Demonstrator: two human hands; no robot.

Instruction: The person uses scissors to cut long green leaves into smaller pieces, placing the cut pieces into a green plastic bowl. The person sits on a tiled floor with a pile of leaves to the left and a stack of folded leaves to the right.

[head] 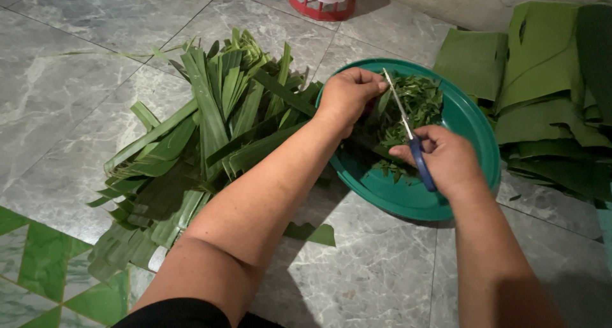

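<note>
— Leaf strips [381, 105], bunched and pinched in left hand [347, 97], centre of frame, over green basin [475, 121]. Right hand [446, 157] closed round blue-handled scissors [408, 131], blades up against the bunch.

— Risk?

— Left fingertips [375, 84] just beside the blades; likely a nick if bunch slips. Cut pieces [417, 102] could scatter past rim onto tiled floor [76, 79].

— Beyond?

— Long leaves [210, 124] heaped left of centre, folded banana leaves [548, 86] upper right.

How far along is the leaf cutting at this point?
Done: a small heap of cut pieces lies in the green basin. In hand: left hand grips leaves, right hand works blue-handled scissors. Left: a big pile of long leaves on the floor.
</note>
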